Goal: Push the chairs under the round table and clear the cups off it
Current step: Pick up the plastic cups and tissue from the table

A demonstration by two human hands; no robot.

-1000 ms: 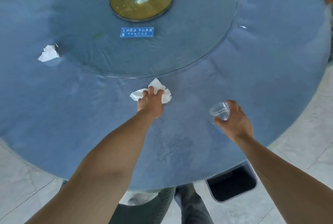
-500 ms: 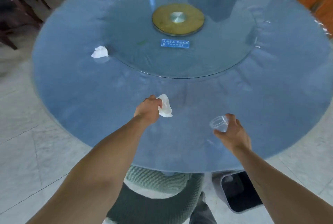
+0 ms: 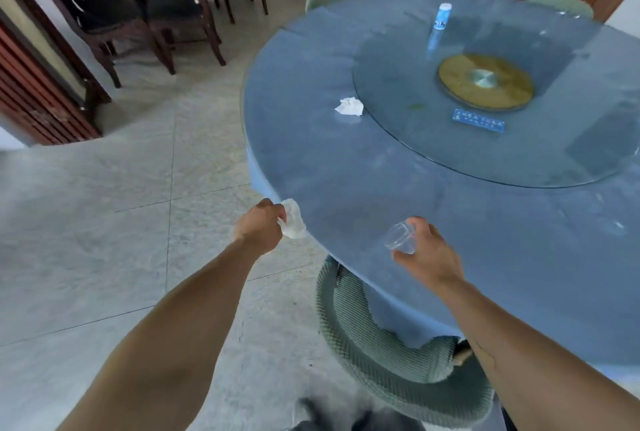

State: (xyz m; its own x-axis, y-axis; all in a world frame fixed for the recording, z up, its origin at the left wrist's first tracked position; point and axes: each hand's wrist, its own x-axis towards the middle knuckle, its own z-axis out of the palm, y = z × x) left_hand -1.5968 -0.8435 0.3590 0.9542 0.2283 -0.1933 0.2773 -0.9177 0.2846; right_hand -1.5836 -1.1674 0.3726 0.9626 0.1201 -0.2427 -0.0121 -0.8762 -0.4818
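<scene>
Clear plastic cup (image 3: pixel 400 237) sits pinched in the right hand (image 3: pixel 427 254) fingers above the blue round surface (image 3: pixel 450 209). The left hand (image 3: pixel 259 227) fingers curl around a crumpled tissue (image 3: pixel 293 218) at its edge, above a green chair (image 3: pixel 388 354).

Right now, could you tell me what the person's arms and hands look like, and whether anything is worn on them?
Both forearms are bare right to the bottom edge of the picture: no sleeves show. The left hand and the right hand wear no gloves, and no watch, bracelet or ring can be seen on either. The picture is too soft to rule out a thin ring.
</scene>
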